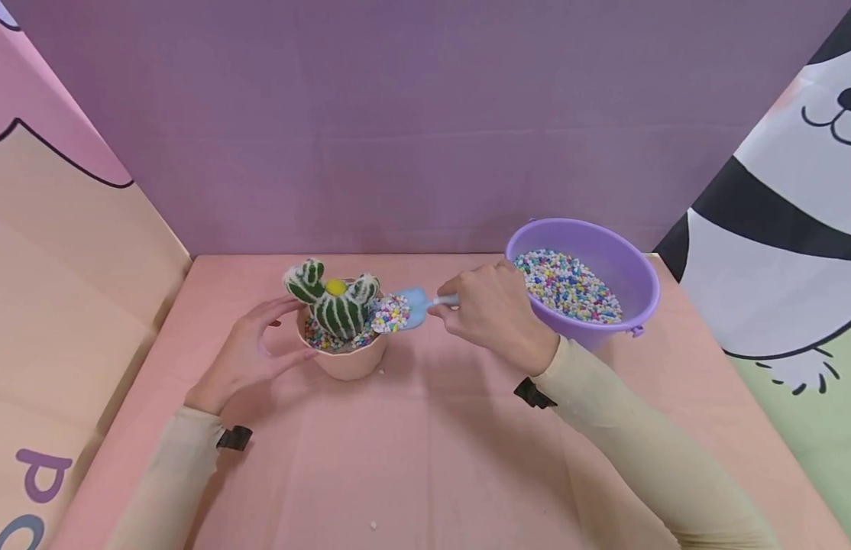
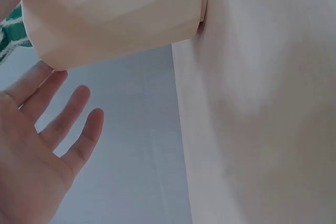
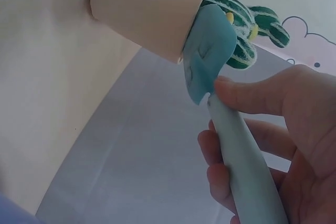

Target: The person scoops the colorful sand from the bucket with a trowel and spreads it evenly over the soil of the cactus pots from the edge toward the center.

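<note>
In the head view a peach flowerpot (image 1: pixel 350 364) holds a green fuzzy cactus (image 1: pixel 339 315) with a yellow top and multicoloured pebbles around its base. My left hand (image 1: pixel 243 351) steadies the pot from the left, thumb at the near side of the rim and fingertips at the far side. My right hand (image 1: pixel 490 313) grips the handle of a small blue shovel (image 1: pixel 417 305). Pebbles (image 1: pixel 389 314) lie heaped on its blade, which overlaps the pot's right rim. In the right wrist view the shovel's handle (image 3: pixel 244 161) runs through the curled fingers, the blade beside the cactus.
A purple bucket (image 1: pixel 635 267) part-filled with multicoloured pebbles (image 1: pixel 570 286) stands right of the right hand. One stray pebble (image 1: pixel 381 372) lies by the pot and another (image 1: pixel 373 525) near the front of the pink table (image 1: pixel 370 451). A purple wall (image 1: pixel 412 130) rises behind.
</note>
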`<state>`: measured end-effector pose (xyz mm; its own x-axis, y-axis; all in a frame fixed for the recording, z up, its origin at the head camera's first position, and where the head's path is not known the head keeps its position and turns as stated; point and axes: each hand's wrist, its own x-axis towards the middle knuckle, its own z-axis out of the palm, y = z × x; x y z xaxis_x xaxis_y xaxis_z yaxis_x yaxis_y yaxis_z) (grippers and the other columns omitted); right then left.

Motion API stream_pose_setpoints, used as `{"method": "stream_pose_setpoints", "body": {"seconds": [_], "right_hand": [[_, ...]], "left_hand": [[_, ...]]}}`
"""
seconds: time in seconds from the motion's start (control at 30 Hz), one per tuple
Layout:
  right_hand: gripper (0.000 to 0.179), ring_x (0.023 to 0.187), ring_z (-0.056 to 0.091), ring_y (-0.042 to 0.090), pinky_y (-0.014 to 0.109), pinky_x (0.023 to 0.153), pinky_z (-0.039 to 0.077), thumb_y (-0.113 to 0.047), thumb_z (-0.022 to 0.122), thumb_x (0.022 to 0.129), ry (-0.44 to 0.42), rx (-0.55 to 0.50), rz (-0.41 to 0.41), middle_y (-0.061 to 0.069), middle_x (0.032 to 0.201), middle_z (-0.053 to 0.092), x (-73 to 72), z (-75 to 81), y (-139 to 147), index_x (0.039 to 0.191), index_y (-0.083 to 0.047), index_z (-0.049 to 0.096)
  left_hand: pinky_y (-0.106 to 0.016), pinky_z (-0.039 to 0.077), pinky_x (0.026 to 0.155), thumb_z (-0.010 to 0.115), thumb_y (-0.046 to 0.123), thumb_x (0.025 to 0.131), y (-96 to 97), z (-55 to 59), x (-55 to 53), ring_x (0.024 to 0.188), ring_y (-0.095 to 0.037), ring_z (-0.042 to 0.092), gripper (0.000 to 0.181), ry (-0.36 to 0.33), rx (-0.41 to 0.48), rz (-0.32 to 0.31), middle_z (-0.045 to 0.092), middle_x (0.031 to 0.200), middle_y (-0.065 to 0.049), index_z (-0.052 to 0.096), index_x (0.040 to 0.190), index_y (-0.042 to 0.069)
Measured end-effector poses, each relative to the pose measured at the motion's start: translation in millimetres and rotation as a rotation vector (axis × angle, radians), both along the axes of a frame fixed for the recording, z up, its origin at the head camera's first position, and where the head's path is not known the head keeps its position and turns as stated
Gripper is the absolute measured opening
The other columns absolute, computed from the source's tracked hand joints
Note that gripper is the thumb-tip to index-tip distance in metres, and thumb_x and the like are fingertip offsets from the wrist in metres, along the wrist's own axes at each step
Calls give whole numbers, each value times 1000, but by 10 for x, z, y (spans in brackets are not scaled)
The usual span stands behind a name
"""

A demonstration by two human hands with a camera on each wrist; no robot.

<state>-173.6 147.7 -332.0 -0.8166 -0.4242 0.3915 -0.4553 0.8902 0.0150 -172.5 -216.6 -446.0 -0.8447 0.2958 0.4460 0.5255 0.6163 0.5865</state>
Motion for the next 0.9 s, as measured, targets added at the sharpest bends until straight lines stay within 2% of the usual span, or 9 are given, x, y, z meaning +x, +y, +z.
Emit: {"method": "stream_pose_setpoints", "body": {"seconds": [0.13, 0.33, 0.5, 0.67, 0.77, 0.9], "right_hand": [[28, 68, 72, 27, 43, 68, 51, -44, 88, 84, -5, 5, 9, -2, 74, 80, 10, 3, -4, 102, -23, 88], [27, 62, 69, 24, 40, 63, 49, -44, 88, 84, 6, 18, 26, -2, 70, 78, 17, 12, -5, 102, -23, 88], [27, 61, 69, 25, 42, 64, 50, -44, 88, 84, 18, 29, 32, -2, 69, 78, 20, 29, -10, 101, -23, 88], [27, 65, 70, 28, 43, 65, 52, -44, 89, 83, 11, 28, 9, -1, 72, 79, 29, 47, -17, 100, -23, 88], [26, 69, 72, 29, 46, 70, 54, -43, 88, 83, 2, 36, 3, -2, 75, 80, 39, 58, -32, 101, -24, 88], [25, 74, 74, 29, 48, 75, 55, -42, 88, 85, 5, 52, 16, -3, 79, 81, 55, 79, -45, 103, -25, 88]], "left_hand": [[-54, 55, 97, 96, 21, 77, -4, -3, -5, 137, -36, 60, 73, -19, 3, -9, 66, 147, -16, 66, 141, 4], [-50, 55, 97, 100, 27, 72, 11, 26, 22, 132, -34, 64, 69, -23, 6, 30, 70, 141, -14, 73, 132, 6], [-50, 55, 95, 103, 31, 66, 32, 41, 29, 128, -31, 65, 68, 6, 1, 50, 73, 134, -11, 75, 124, 8], [-46, 52, 93, 104, 33, 63, 70, 45, 11, 119, -25, 64, 55, 29, -6, 54, 71, 125, -4, 74, 104, 13], [-43, 50, 92, 104, 38, 62, 91, 46, -1, 114, -22, 62, 51, 44, -18, 52, 68, 120, -3, 69, 92, 16], [-44, 49, 94, 104, 36, 62, 94, 51, -8, 113, -23, 59, 50, 53, -5, 32, 65, 118, -3, 69, 90, 15]]}}
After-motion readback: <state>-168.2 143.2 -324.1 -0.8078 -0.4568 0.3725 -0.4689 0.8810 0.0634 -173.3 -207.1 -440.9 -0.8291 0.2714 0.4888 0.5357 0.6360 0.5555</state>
